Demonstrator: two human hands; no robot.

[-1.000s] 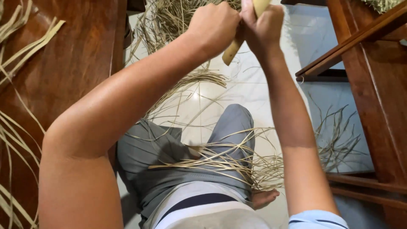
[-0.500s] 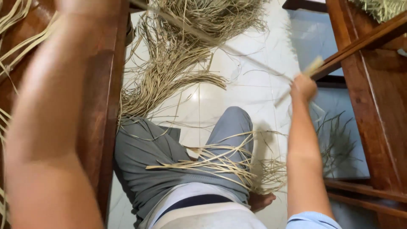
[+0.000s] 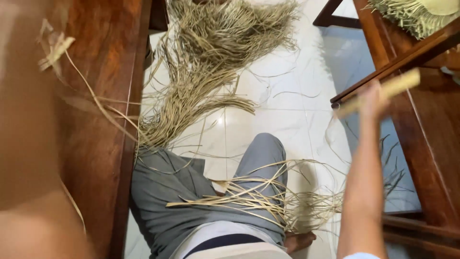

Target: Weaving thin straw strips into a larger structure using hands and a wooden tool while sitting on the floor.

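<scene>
Dark wooden furniture [image 3: 96, 120] fills the left third of frame; wooden chair frame [image 3: 421, 134] runs down the right edge. White tiled floor [image 3: 287, 110] between. Big heap of dried straw strips [image 3: 211, 52] at upper centre. Grey-trousered leg [image 3: 191, 192] at lower centre, loose strips [image 3: 258, 192] draped across it. Hands wide apart. Left forearm is a blur over the left edge; left hand itself out of frame. Right hand [image 3: 373, 98], arm raised at right, clamped on a pale flat stick [image 3: 383, 91], blurred.
</scene>
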